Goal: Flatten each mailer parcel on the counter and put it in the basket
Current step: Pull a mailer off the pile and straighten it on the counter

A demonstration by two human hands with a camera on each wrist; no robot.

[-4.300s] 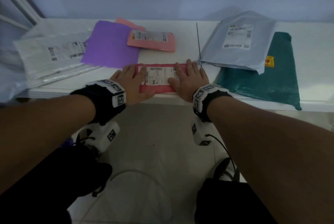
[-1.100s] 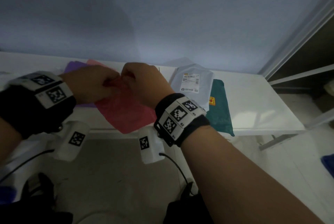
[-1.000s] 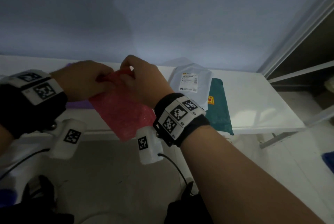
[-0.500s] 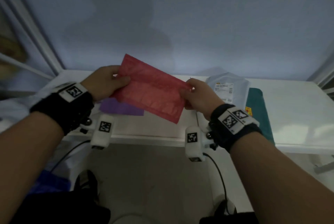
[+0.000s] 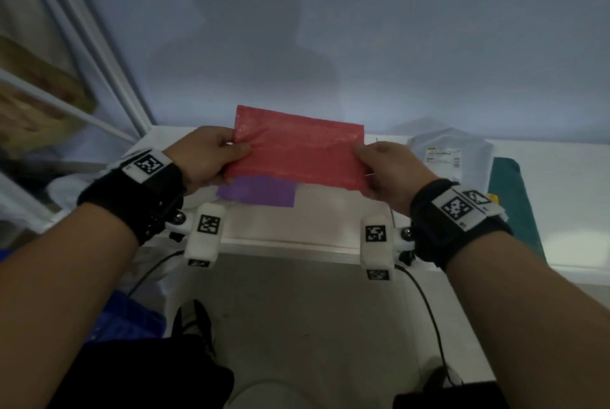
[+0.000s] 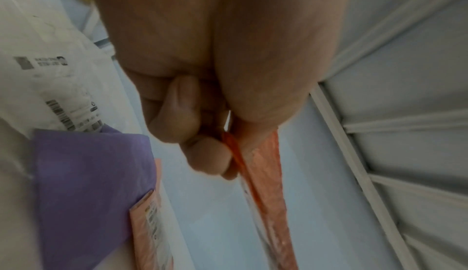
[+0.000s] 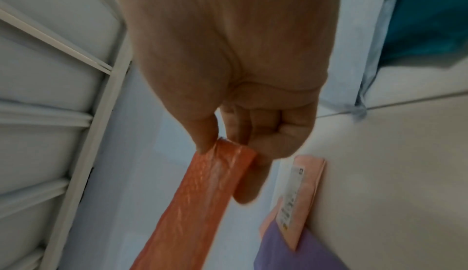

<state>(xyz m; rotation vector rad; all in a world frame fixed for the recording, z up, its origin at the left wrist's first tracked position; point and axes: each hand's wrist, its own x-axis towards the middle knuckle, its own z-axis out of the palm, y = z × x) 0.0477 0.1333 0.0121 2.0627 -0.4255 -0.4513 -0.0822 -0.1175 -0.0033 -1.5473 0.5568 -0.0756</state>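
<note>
Red mailer (image 5: 298, 151) held between left hand (image 5: 201, 158) and right hand (image 5: 389, 171)

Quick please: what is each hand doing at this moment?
Left hand: pinches the left end of the red mailer.
Right hand: pinches its right end.

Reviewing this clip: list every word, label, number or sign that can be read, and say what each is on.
No text is legible.
White shipping label on the grey plastic mailer: printed lines, too small to read.
Barcode label on the white plastic mailer: blurred.
Label on the flat salmon-pink mailer: blurred.
Yellow sticker on the teal mailer: mostly hidden.
Square black-and-white markers on the wristbands: patterns, no words.
</note>
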